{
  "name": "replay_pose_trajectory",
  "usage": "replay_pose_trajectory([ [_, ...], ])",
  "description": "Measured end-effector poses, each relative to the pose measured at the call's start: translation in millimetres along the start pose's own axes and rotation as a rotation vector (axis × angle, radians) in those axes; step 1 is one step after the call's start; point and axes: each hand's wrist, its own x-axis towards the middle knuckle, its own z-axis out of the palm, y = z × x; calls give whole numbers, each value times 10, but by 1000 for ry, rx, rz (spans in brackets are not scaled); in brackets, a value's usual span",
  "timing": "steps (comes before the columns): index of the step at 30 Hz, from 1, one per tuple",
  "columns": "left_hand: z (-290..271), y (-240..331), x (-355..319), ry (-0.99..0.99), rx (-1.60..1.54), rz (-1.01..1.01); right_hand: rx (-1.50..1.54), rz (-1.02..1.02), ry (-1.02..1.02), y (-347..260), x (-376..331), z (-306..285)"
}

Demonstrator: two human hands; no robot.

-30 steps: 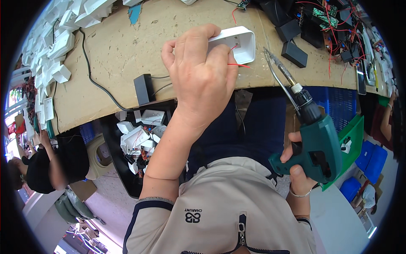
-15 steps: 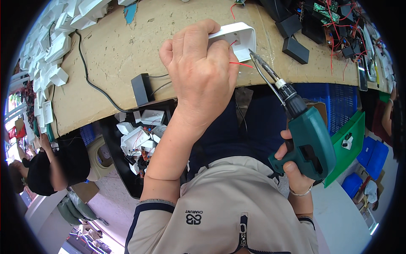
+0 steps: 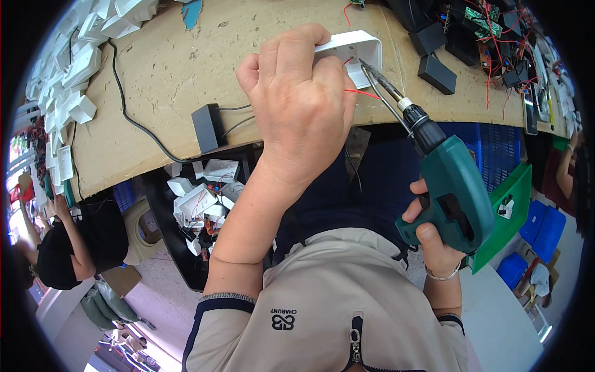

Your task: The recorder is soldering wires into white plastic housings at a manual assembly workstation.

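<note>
My left hand (image 3: 304, 105) is wrapped round a white plastic case (image 3: 365, 44), holding it tilted above the table with its hollow side toward me. Red wires (image 3: 362, 92) come out by my fingers, one of them ending near the metal inside the case. In my right hand (image 3: 427, 229) is a green soldering gun (image 3: 455, 192), gripped by its handle with a finger at the trigger. Its metal tip (image 3: 372, 71) reaches into the case, close to a small metal contact. Whether the tip touches the contact I cannot tell.
White cases (image 3: 80, 68) are heaped at the table's left. Black boxes (image 3: 437, 74) and circuit boards with red wires (image 3: 486, 28) lie at the right. A black adapter (image 3: 209, 128) with cable sits at the near edge. Below stand a black bin (image 3: 176, 248) and a green tray (image 3: 505, 217).
The soldering gun's tip has moved up and left, from the case's near rim to inside it. My left hand and the case have shifted slightly right.
</note>
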Motion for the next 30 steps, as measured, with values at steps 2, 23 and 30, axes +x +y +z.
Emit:
replay_pose_trajectory([
  [2, 11, -1, -4, 18, -1, -2, 7, 10, 11, -19, 12, 24],
  [23, 28, -6, -2, 42, -12, -1, -36, 14, 55, -44, 59, 51],
  [30, 49, -10, -12, 54, -66, 15, -65, -22, 54, -92, 61, 73],
])
